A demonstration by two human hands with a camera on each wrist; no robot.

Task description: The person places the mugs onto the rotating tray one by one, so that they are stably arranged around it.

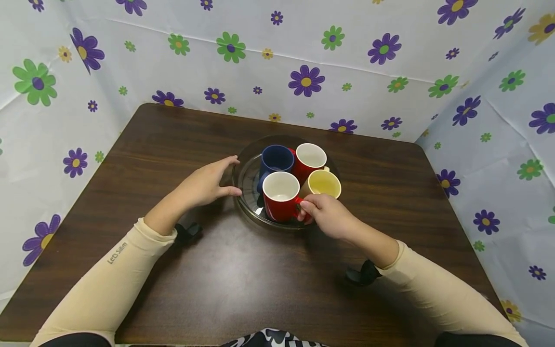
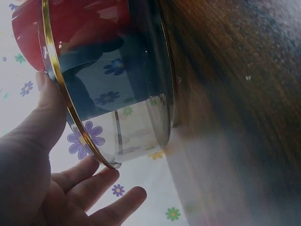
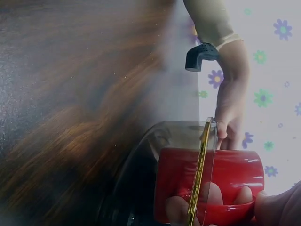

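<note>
A round see-through dish (image 1: pixel 248 168) with a gold rim (image 2: pixel 60 77) holds several mugs on the table. At its front stands a red mug (image 1: pixel 277 208) with a white inside, whose handle my right hand (image 1: pixel 327 215) grips. Behind it are a blue mug (image 1: pixel 277 158), another red mug (image 1: pixel 311 156) and a yellow mug (image 1: pixel 324 184). My left hand (image 1: pixel 205 183) is at the dish's left side, thumb and fingers spread along the rim. In the right wrist view the red mug (image 3: pixel 235 169) shows behind the clear wall, with fingers through its handle.
The dark wooden table (image 1: pixel 243 294) has rounded back corners. A white curtain (image 1: pixel 260 33) with purple, green and yellow flowers hangs behind it and on both sides. Black wrist mounts (image 1: pixel 363 273) stick out below both forearms, close above the table.
</note>
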